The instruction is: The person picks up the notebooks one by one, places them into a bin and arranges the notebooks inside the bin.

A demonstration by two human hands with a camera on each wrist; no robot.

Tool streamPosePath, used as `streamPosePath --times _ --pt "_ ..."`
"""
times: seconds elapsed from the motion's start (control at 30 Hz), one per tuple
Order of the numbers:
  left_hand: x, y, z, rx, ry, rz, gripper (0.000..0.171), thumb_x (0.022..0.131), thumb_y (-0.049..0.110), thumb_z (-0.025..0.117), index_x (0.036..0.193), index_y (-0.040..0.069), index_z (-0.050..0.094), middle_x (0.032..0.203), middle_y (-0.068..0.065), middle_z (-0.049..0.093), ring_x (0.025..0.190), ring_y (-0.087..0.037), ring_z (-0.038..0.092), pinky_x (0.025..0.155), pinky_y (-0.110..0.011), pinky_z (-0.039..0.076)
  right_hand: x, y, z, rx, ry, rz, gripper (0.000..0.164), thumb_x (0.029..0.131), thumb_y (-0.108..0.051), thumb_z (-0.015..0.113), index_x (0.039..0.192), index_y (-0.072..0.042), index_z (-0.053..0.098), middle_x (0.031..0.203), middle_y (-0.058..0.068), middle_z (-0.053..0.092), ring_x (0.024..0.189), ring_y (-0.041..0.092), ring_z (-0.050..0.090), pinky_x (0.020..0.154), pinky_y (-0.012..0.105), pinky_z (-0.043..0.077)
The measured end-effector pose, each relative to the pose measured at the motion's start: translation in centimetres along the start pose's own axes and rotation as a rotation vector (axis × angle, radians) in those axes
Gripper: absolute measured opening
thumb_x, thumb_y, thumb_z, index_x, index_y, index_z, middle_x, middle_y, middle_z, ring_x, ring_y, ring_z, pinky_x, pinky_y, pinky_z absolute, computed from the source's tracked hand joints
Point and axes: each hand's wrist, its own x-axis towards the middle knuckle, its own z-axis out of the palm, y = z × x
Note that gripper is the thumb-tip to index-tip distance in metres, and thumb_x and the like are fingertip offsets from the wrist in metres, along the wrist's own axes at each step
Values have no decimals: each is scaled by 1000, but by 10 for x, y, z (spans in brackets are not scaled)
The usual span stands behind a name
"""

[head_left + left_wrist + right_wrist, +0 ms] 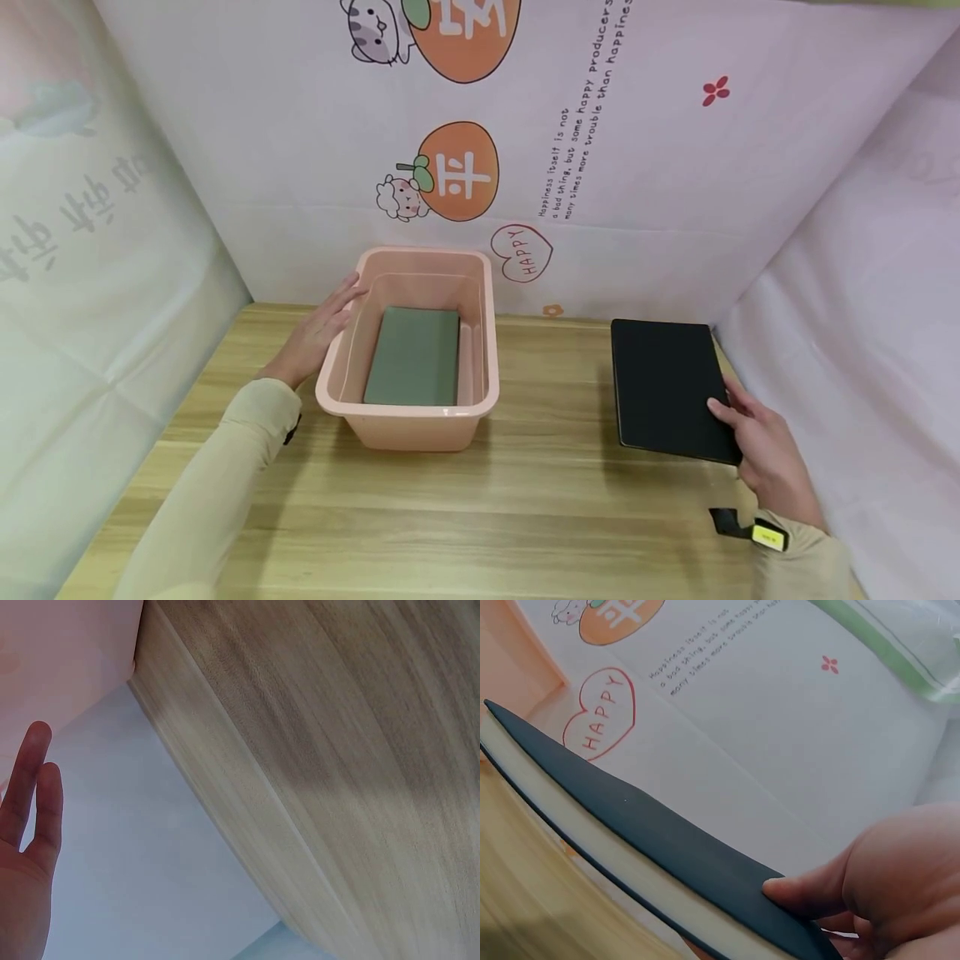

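My right hand point(772, 454) grips a black hardcover notebook point(667, 387) by its near right corner, thumb on the cover and fingers beneath. In the right wrist view the notebook point(645, 817) shows its pale page edges and is tilted, held above the table. A pink plastic bin point(420, 429) stands on the table to the left. Inside it a grey-green notebook point(414, 357) lies flat on the bottom. My left hand point(311, 337) rests along the bin's left rim with fingers extended; the left wrist view shows straight fingers of that hand point(30, 825) beside the bin's wall.
The wood-grain table point(547, 500) runs back to a white printed cloth point(637, 167) behind the bin. More white cloth hangs at the left point(97, 250) and right point(862, 275), the right one close to my right hand.
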Motion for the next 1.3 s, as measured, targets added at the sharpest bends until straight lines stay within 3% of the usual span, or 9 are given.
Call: streamPosePath --times 0.17,0.33,0.43,0.57,0.77,0.9,1.0,1.13,1.3 --pt "0 1 -1 8 -9 -7 49 112 41 30 159 29 36 171 20 13 161 -21 15 124 -66 18 1 -11 5 17 -17 -8 78 101 -46 59 161 -37 11 172 -2 -8 159 22 -9 121 10 19" --pt "-1 2 -1 9 -13 -5 48 112 41 30 159 29 36 171 20 12 161 -22 15 124 -66 18 3 -22 9 4 -11 -19 77 101 -48 57 161 -37 9 172 0 -8 159 25 -11 130 31 6" --pt "-1 3 0 5 -11 -2 48 112 40 30 158 29 37 171 19 13 161 -22 16 124 -66 19 4 -27 10 5 -4 -13 78 102 -47 57 161 -35 8 172 1 -8 159 26 -10 130 29 8" --pt "0 4 0 -3 -10 -2 48 112 39 31 158 30 37 172 19 13 160 -22 16 124 -66 19 3 -34 8 15 -9 -18 77 102 -44 58 162 -33 10 172 2 -7 159 26 -7 122 13 22" --pt "0 1 -1 -4 -1 -2 48 112 41 31 158 30 37 171 21 14 160 -21 17 123 -66 19 3 -44 6 3 -15 -51 77 103 -45 57 163 -32 10 173 2 -6 159 23 -8 127 18 12" --pt "0 1 -2 6 -5 4 48 112 41 31 158 31 36 171 21 13 160 -23 17 123 -67 20 2 -49 5 78 -40 -42 77 102 -42 59 162 -35 12 173 -7 -4 159 19 -8 123 12 16" --pt "0 1 -3 8 -5 3 48 112 41 31 158 32 36 171 21 13 160 -24 17 122 -68 19 1 -54 6 133 -58 -31 75 101 -40 61 161 -39 16 172 -13 -3 159 18 -8 114 6 28" --pt "-1 1 -3 10 -3 -6 48 111 42 30 158 33 36 171 22 13 160 -23 18 123 -68 20 1 -62 11 185 -80 -32 74 101 -36 63 160 -41 19 172 -14 -2 160 19 -5 91 2 40" --pt "0 0 -2 9 -4 -3 49 111 42 30 159 31 36 171 20 13 160 -23 17 123 -67 20 1 -72 19 178 -72 -45 74 101 -35 64 161 -37 20 173 -9 -1 160 19 -2 95 4 41"
